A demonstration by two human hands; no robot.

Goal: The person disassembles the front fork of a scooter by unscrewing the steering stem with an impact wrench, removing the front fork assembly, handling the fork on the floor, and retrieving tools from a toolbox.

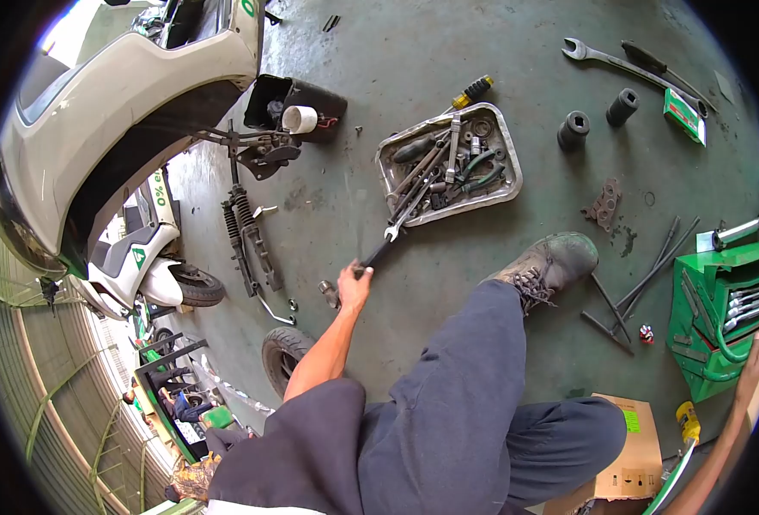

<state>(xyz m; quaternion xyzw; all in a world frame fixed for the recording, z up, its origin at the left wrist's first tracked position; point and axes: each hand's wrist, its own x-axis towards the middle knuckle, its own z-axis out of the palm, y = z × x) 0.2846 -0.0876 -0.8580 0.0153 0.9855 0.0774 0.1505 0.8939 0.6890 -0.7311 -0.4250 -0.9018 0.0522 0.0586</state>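
My left hand (355, 286) is wrapped round a dark-handled tool (382, 253); its metal head shows at the lower left, while the handle points towards the tray. This metal tray (517, 184) holds wrenches, pliers, sockets and other tools. A yellow-and-black screwdriver (472, 92) lies against its upper edge. Far to the right, my right hand (757, 360) has its fingers stretched out beside the green toolbox (697, 330), near a dark round rim. Exactly what it touches is unclear at the dark image edge.
Scooters (130, 86) and a black bin (319, 107) stand left. Shock absorbers (246, 232) and a tyre (283, 354) are nearby. Two sockets (573, 130), a large wrench (620, 64) and metal bars (646, 279) lie right. A cardboard box (633, 459) sits beside my leg.
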